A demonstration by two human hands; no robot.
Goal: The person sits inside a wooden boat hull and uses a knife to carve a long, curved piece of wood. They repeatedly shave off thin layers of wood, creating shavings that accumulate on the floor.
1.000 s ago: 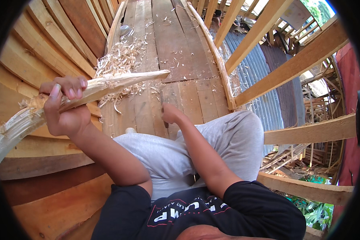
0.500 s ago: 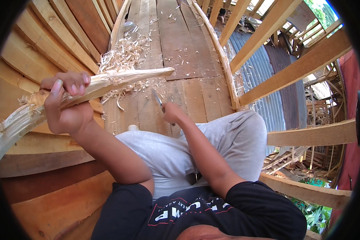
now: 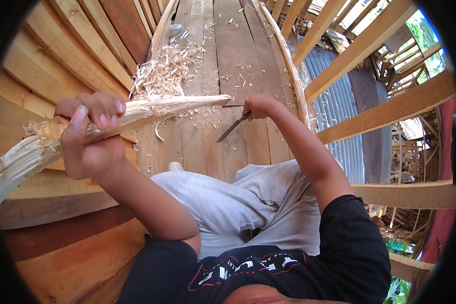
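A long, curved pole of pale, peeled wood (image 3: pixel 162 105) runs from the lower left to a tapered tip near the middle. My left hand (image 3: pixel 92 134) is wrapped round its thicker part, just right of a brownish knot. At the pole's tip, but apart from it, my right hand (image 3: pixel 260 107) grips a knife by its dark handle. The knife's narrow blade (image 3: pixel 230 129) points down and left over the floorboards. Frayed fibres and curls of wood cling to the pole on both sides of my left hand.
Wood shavings (image 3: pixel 168 68) lie heaped on the plank floor (image 3: pixel 238 45) beyond the pole, near a small, clear, round container (image 3: pixel 176 30). Slanting planks (image 3: pixel 61 50) line the left side. Wooden rails (image 3: pixel 385 111) stand at the right, above corrugated metal sheets (image 3: pixel 334 91).
My right hand has swung up and to the right with the knife, from near my knee out to the pole's tip. My left hand keeps its hold on the pole.
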